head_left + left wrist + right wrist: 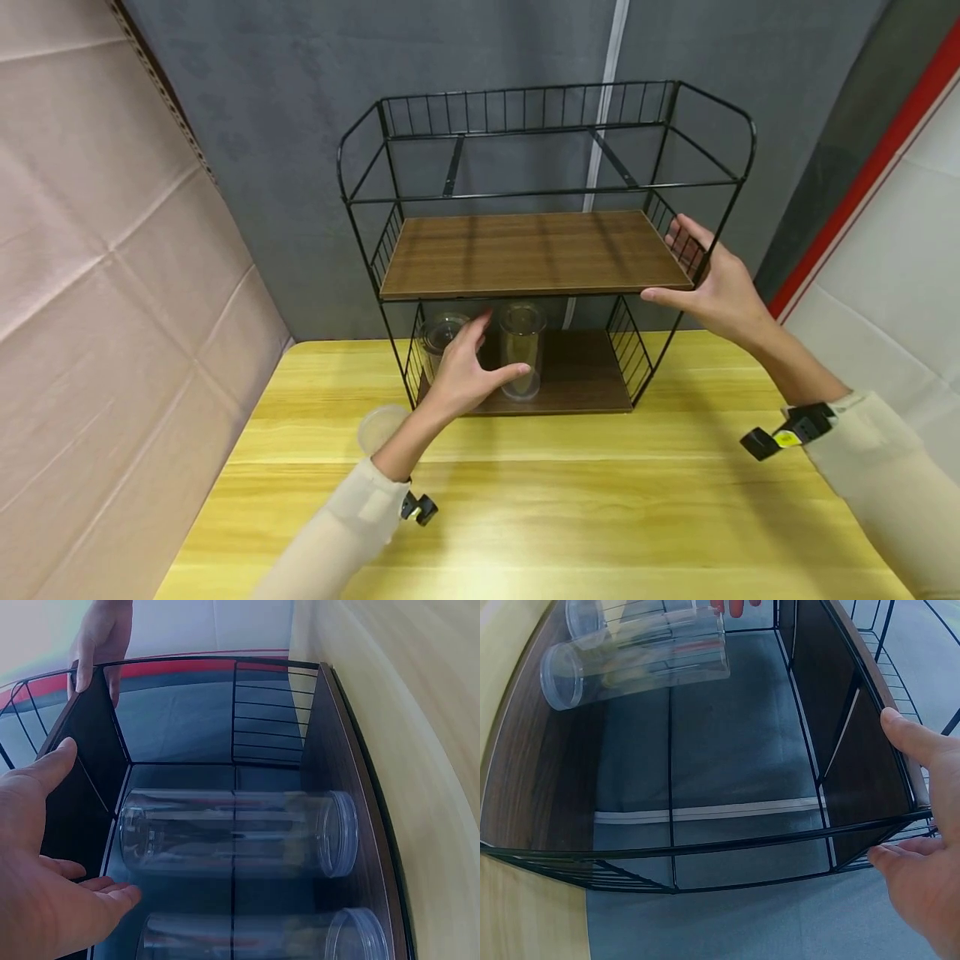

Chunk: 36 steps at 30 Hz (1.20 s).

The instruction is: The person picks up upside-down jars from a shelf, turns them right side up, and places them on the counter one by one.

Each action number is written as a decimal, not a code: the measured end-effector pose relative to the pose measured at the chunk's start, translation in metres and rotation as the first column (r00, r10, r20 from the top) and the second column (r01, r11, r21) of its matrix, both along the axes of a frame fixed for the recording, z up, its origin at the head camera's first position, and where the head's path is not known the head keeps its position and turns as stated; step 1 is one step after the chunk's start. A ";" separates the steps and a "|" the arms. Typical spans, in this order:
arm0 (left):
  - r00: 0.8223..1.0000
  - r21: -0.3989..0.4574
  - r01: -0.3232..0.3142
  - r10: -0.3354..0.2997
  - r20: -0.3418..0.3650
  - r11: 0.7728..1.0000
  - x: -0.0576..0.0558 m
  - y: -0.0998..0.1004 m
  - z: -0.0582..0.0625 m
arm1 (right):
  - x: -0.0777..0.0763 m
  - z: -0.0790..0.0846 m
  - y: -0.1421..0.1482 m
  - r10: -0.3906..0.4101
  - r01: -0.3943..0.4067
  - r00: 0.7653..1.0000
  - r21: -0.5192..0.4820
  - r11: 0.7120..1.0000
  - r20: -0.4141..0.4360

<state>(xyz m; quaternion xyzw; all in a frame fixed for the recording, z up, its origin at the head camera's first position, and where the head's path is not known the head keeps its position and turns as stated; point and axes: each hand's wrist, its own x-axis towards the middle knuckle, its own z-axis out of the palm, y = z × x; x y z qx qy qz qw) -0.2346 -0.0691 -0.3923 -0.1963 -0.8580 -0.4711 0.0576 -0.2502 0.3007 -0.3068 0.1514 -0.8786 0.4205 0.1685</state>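
A black wire-frame shelf rack (pixel 525 294) with brown wood boards stands on the table. On its lower board two clear cylindrical jars stand upright side by side, the right jar (pixel 522 346) and the left jar (pixel 442 337). My left hand (pixel 467 371) is in front of them, thumb and fingers spread, holding nothing; it partly covers the left jar. In the left wrist view, a gap shows between that hand and the nearer jar (pixel 232 832). My right hand (pixel 720 287) grips the rack's right side at the middle board, thumb on the front edge, fingers around the side wires.
A clear round lid-like disc (pixel 380 428) lies on the wooden table (pixel 525 500), left of the rack and partly behind the left forearm. The rack's open top frame (pixel 540 196) has crossbars without a board. A grey curtain-like backdrop (pixel 300 167) rises behind.
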 end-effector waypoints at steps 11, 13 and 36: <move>0.998 -0.009 -0.051 0.051 0.021 0.999 -0.013 0.021 -0.005 | 0.000 -0.001 0.001 0.001 -0.001 1.000 -0.011 1.000 0.005; 0.998 0.001 -0.051 0.051 0.027 0.999 -0.016 0.024 -0.006 | 0.001 -0.001 0.001 0.002 -0.002 1.000 -0.008 1.000 0.003; 0.989 0.015 -0.148 0.147 0.028 0.989 -0.043 0.055 -0.016 | -0.001 -0.003 0.000 0.008 -0.008 1.000 -0.018 1.000 -0.017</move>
